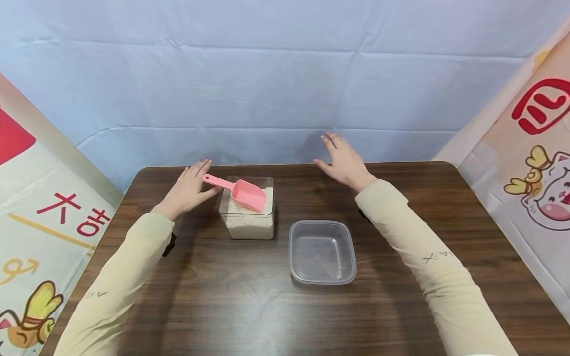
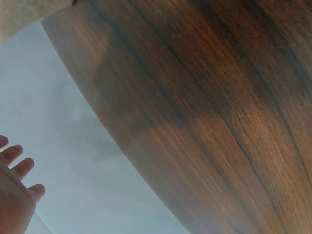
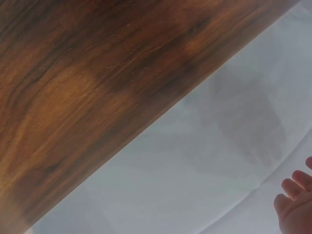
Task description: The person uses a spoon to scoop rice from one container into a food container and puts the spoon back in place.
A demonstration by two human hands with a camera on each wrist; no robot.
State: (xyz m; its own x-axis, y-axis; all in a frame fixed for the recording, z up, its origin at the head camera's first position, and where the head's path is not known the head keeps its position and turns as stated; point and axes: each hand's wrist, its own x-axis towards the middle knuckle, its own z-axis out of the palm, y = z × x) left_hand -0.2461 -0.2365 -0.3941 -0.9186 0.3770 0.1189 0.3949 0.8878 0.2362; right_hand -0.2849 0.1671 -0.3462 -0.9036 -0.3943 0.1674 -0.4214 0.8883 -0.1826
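In the head view, a clear square container (image 1: 251,228) holds a pale powder or grain. A pink scoop (image 1: 248,195) lies on that filling, its handle sticking out over the left rim. Left of the handle is my left hand (image 1: 188,190), fingers extended, holding nothing. An empty translucent plastic tub (image 1: 322,280) stands on the table to the right of the container. Beyond the tub, near the table's back edge, my right hand (image 1: 343,162) hovers with spread fingers and nothing in it. The wrist views catch only part of each hand, over table and cloth.
Both containers stand on a dark wood-grain table (image 1: 231,306). A pale blue cloth (image 1: 267,89) hangs behind its back edge. Printed panels with cartoon figures flank it, one on the left (image 1: 49,237) and one on the right (image 1: 503,163).
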